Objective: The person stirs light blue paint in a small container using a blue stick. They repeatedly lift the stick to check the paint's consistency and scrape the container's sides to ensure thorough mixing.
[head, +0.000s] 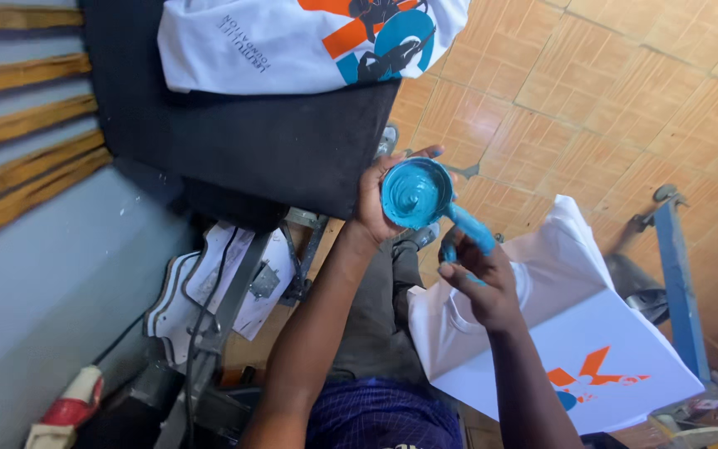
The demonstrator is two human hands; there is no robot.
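Note:
My left hand [373, 198] grips a small round tub of thick turquoise ink [415, 193], held up in front of me with its mouth facing the camera. My right hand [479, 278] holds a turquoise-smeared spatula [469, 228] whose end reaches the tub's rim. Both hands hover over my lap and a white printed shirt [575, 333] on a board at the lower right, showing an orange and blue design.
A black padded platen [276, 141] carries another white shirt [292, 41] with an orange, blue and black print at the top. Metal press arms [234, 299] and a cable lie below it. Blue metal frame [675, 274] stands at right on an orange tiled floor [592, 100].

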